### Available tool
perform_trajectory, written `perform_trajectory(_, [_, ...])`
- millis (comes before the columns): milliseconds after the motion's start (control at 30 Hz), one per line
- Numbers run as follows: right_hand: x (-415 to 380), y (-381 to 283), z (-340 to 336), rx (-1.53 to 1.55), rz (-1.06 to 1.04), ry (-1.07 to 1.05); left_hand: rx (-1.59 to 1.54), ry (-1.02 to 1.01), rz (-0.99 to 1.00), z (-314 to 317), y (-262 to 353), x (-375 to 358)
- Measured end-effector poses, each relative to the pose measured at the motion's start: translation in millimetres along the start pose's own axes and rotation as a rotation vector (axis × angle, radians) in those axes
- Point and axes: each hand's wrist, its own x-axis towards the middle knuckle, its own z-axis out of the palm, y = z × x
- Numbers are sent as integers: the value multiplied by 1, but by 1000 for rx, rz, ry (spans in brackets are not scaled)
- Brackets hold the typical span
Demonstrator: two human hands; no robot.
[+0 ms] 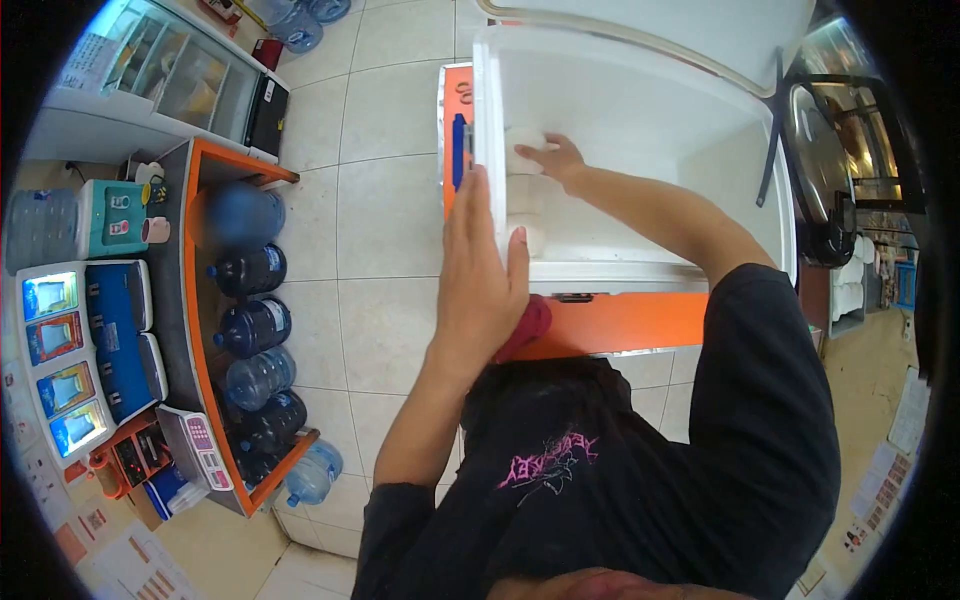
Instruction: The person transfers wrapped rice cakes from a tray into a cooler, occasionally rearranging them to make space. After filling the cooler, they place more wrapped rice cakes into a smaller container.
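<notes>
A white chest-like box stands in front of me with its lid raised at the far side. Along its inner left wall sit pale rounded lumps, looking soft and whitish. My right hand reaches down inside, its fingers apart and the tips over the farthest lump. With fingers stretched out and thumb apart, my left hand lies flat along the box's left rim. Beside the left wrist is a dark red bunched thing.
Orange surface surrounds the box, with a blue pen-like tool on its left strip. Large water bottles line an orange-edged shelf at left. A pink-and-white scale rests on its counter. A dark round-lidded appliance stands at right.
</notes>
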Motion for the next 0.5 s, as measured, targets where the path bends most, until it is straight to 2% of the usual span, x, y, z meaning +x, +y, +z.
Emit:
perform_trajectory(67, [-20, -3, 4, -364, 69, 154, -39, -6, -16, 1, -1, -1])
perform_trajectory(100, [-13, -4, 8, -369, 74, 155, -30, -10, -25, 0, 1, -1])
perform_trajectory(167, [9, -6, 16, -360, 293, 1, -14, -10, -19, 1, -1, -3])
perform_trajectory(300, [7, -20, 20, -367, 368, 53, 17, -25, 21, -1, -2, 0])
perform_trajectory(400, [2, -21, -11, -287, 283, 32, -8, -6, 25, -1, 0, -1])
perform_trajectory(467, [-32, -51, -43, -281, 288, 89, -31, -22, 28, -3, 4, -5])
perform_trajectory(500, [-51, -65, -66, -435, 90, -10, 38, -14, 26, -5, 7, -7])
